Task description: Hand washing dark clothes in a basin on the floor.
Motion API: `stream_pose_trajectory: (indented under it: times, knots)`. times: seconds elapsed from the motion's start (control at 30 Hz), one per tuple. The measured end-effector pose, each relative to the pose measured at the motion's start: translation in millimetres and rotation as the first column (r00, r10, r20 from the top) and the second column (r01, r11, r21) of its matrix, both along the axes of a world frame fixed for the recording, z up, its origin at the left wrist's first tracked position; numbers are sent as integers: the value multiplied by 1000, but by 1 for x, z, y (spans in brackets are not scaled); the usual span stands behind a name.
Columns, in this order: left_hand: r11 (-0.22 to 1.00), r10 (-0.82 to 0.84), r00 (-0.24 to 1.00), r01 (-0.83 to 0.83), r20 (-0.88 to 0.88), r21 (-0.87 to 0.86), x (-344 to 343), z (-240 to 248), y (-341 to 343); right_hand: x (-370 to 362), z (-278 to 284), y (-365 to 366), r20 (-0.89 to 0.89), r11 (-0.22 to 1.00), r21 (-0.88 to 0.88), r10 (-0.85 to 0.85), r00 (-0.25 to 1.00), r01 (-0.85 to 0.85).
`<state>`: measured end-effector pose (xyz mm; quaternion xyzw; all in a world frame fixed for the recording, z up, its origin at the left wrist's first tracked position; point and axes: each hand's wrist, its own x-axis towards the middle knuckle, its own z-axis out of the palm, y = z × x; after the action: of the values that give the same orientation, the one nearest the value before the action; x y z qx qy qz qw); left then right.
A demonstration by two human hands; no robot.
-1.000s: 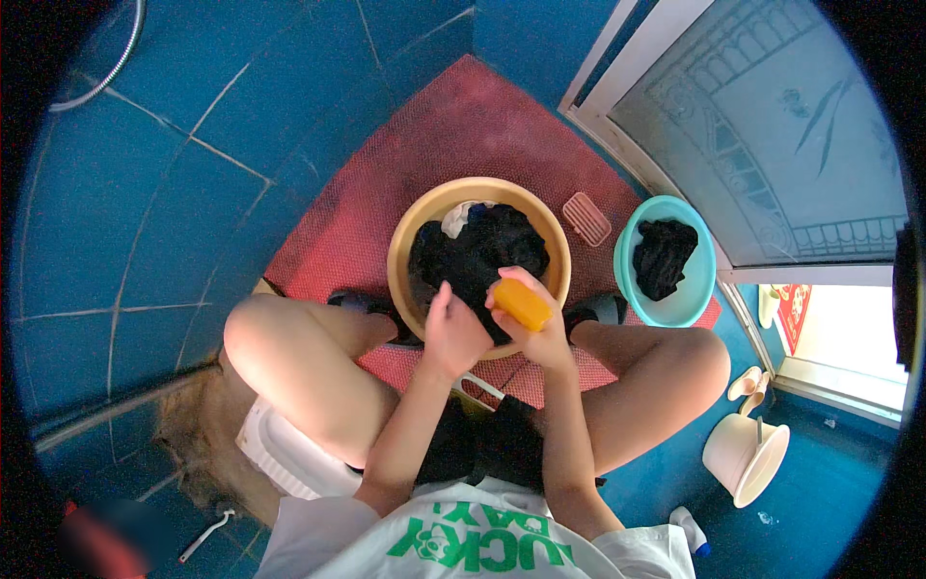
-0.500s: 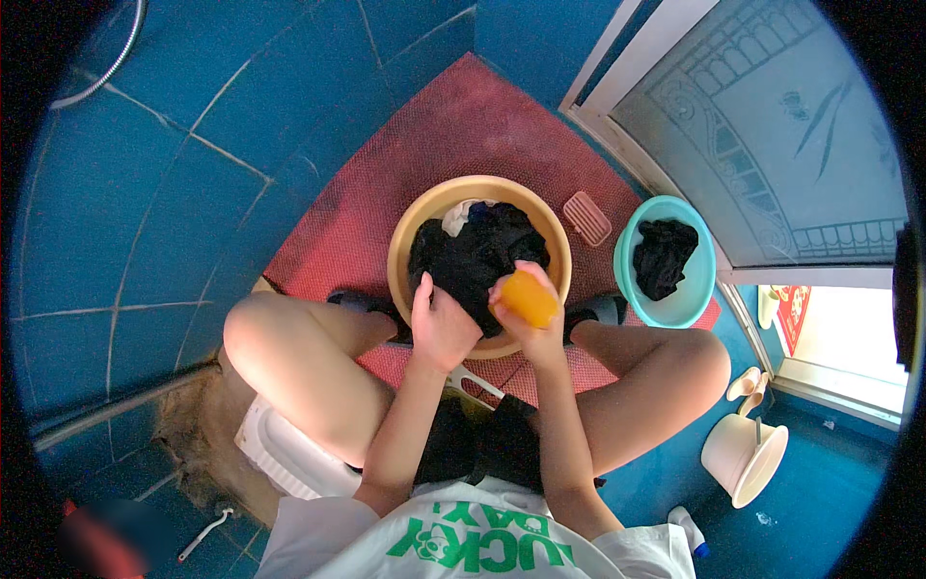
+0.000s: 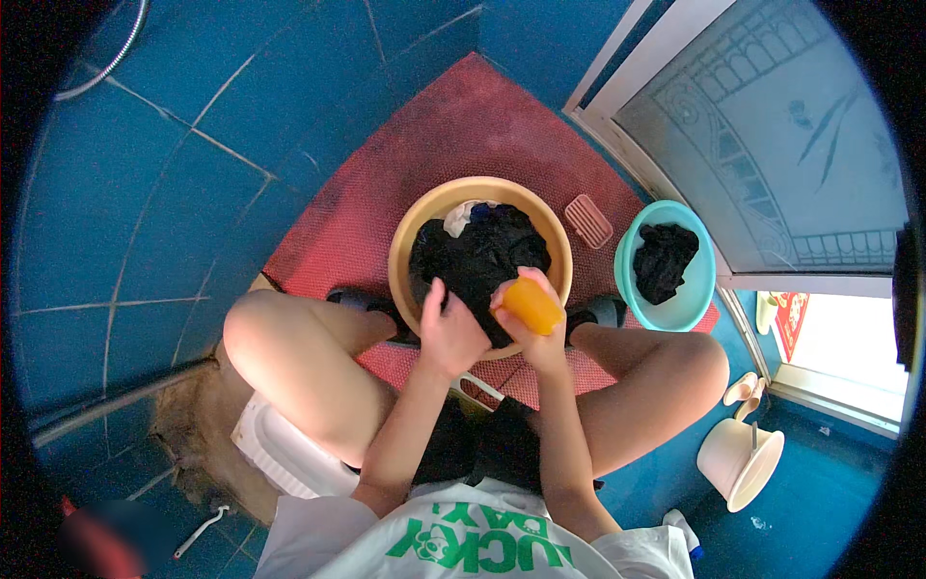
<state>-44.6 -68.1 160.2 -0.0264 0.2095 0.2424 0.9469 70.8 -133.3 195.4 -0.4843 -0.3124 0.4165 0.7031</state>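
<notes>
A yellow-tan basin (image 3: 397,253) stands between my feet, with wet black cloth (image 3: 473,253) heaped in it and a small white piece of cloth (image 3: 461,218) near its far rim. Over the near side of the basin, my left hand (image 3: 453,338) is closed on a part of the black cloth, thumb raised; its fingertips are hidden. My right hand (image 3: 536,344) grips an orange-yellow bar of soap (image 3: 533,306) just above the cloth, close to the basin's right rim. The two hands are apart by a small gap.
Right of the basin lie a pink soap dish (image 3: 588,221) and a turquoise basin (image 3: 707,262) holding black cloth (image 3: 664,261). A white bucket (image 3: 725,461) and a ladle (image 3: 741,388) are farther right. Red mat (image 3: 453,125) covers the floor ahead, beside a framed door (image 3: 762,145).
Both hands have shifted slightly toward me and to the right. The soap has tilted a little in my right hand, and the black cloth has moved slightly under my left.
</notes>
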Motion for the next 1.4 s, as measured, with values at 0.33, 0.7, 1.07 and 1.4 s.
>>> stream_pose_trajectory:
  times: [0.33,0.7,1.07,1.4]
  knots:
    - [985,-131,991,128,-20,-119,10,11,-22,-1,0,13,37,979,91,-188,981,184]
    - [973,-169,958,199,233,-115,6,-10,-22,3,-8,17,85,967,67,-252,964,247]
    - [970,-75,836,188,544,-154,10,3,-22,0,-12,10,120,968,98,-241,963,230]
    - [994,-76,997,75,9,86,12,35,-7,-7,-6,13,0,976,-26,-216,976,216]
